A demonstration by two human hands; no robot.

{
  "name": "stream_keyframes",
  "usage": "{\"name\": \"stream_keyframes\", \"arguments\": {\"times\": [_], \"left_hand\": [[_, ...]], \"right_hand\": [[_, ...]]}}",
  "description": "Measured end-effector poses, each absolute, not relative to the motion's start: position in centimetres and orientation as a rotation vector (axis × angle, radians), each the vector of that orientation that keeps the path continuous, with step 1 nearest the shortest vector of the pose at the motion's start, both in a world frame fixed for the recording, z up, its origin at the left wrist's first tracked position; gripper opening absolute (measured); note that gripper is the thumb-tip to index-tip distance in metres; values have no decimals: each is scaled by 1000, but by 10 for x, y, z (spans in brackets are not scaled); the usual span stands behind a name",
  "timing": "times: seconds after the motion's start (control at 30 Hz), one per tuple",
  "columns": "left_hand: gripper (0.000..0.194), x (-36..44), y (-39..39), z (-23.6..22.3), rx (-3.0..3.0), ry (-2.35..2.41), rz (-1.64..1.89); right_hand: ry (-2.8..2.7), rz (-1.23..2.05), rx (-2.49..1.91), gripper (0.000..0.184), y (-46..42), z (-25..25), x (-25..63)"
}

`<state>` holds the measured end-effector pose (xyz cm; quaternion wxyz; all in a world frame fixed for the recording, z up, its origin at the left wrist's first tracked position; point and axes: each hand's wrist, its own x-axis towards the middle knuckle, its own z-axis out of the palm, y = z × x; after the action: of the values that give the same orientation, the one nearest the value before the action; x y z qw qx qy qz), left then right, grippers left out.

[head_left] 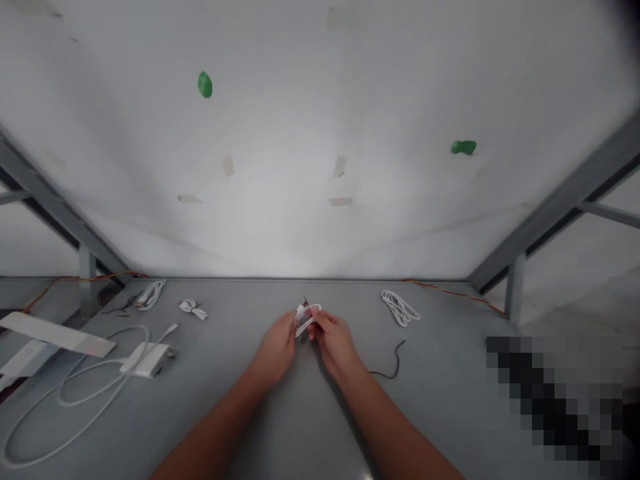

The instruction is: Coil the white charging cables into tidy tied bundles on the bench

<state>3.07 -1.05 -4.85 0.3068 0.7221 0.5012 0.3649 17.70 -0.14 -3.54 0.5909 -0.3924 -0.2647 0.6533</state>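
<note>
Between my two hands, above the middle of the grey table, is a small coiled white cable (306, 324). My left hand (280, 343) pinches its left side, where a white plug end and a thin dark tip show. The fingers of my right hand (333, 337) close on the right side of the coil. A loose black tie (398, 360) lies on the table just right of my right forearm. Farther right, near the back edge, rests a coiled white cable (400, 309). My palms and some fingertips are hidden.
At left lie a white power adapter (145, 360) with a long looped cable, a tied white cable bundle (193, 309) and another coiled cable (150, 295). A pale flat strip (57, 333) sits at the far left. Metal frame posts (515, 287) flank the table before a white wall.
</note>
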Motion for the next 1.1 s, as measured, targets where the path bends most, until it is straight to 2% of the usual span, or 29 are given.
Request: {"name": "stream_keyframes", "arguments": {"times": [0.17,0.37,0.5,0.83,1.0,1.1], "left_hand": [[45,25,-5,-51,1715,1363,1053],[70,20,2,-52,1242,1406,1157],[75,22,2,-51,931,1318,1299],[64,26,0,-47,789,1202,1315],[62,26,-1,-39,722,1139,1322],[62,27,-1,-34,657,1073,1356]], "right_hand": [[-632,1514,-877,50,1,-41,177],[-696,1319,-992,51,7,-53,178],[-734,1252,-1012,48,6,-51,180],[-679,1231,-946,46,6,-47,185],[-626,1254,-970,65,6,-50,187],[-618,1304,-1043,61,5,-52,185]]}}
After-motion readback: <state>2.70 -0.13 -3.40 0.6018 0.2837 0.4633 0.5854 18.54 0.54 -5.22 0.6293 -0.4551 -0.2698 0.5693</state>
